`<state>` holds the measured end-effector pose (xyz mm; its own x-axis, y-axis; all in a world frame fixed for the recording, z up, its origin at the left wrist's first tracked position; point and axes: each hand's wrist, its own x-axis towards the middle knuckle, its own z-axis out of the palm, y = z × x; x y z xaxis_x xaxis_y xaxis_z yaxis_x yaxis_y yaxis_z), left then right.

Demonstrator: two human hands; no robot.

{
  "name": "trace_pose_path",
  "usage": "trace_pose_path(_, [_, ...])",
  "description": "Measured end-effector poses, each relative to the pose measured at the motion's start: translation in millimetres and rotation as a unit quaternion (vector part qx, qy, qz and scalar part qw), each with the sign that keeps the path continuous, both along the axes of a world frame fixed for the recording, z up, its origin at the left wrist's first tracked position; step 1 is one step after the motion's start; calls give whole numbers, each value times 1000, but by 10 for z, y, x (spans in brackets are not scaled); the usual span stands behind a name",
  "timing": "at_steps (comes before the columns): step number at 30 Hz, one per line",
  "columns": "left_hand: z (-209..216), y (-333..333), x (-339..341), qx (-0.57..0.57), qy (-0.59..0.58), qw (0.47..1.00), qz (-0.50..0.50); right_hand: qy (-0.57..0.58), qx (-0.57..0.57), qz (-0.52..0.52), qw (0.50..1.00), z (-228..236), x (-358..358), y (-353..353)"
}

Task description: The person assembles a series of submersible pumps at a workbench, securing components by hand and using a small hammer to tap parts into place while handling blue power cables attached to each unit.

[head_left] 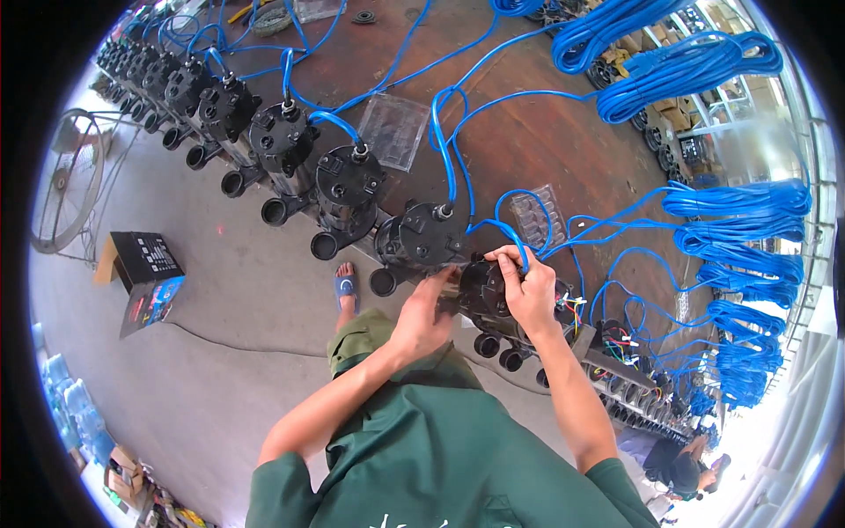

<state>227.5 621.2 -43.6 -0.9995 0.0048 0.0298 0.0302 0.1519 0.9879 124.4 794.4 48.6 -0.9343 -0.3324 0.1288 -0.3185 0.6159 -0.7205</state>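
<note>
A row of black pumps runs from the far left down to the right along the table edge. Right in front of me stands one pump (481, 289) with a blue cable (513, 234) coming up from its top. My right hand (531, 295) is closed around the lower end of this cable, thumb and fingers close above the pump's lid. My left hand (424, 319) lies with stretched fingers against the pump's left side; its fingertips are partly hidden. Just left of it is another pump (429, 236), its cable joined at the lid.
Coiled blue cables (735, 211) line the table's right side. Clear plastic trays (393, 132) lie on the brown tabletop (519, 132). Pumps with loose coloured wires (620, 343) stand to the right. On the floor are a black box (148, 264) and a thin cord. Another person (678, 464) works at lower right.
</note>
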Motion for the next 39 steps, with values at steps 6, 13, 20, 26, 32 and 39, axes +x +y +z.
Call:
trace_pose_path(6, [-86, 67, -11, -14, -50, 998, -22, 28, 52, 28, 998, 20, -63, 26])
trace_pose_path(13, [-539, 159, 202, -95, -220, 968, -77, -11, -59, 23, 998, -47, -109, 75])
trace_pose_path(20, [-736, 583, 31, -205, -347, 912, -72, -191, -214, 102, 953, -45, -203, 231])
trace_pose_path(26, [-1211, 558, 132, -114, -200, 971, -59, -112, -152, 101, 977, -150, -182, 193])
trace_pose_path(32, [-786, 582, -105, -94, -137, 979, -116, -87, -135, 55, 985, -181, -105, 192])
trace_pose_path(39, [78, -149, 44, 166, -283, 941, -86, -217, -237, 85, 943, -138, -190, 397])
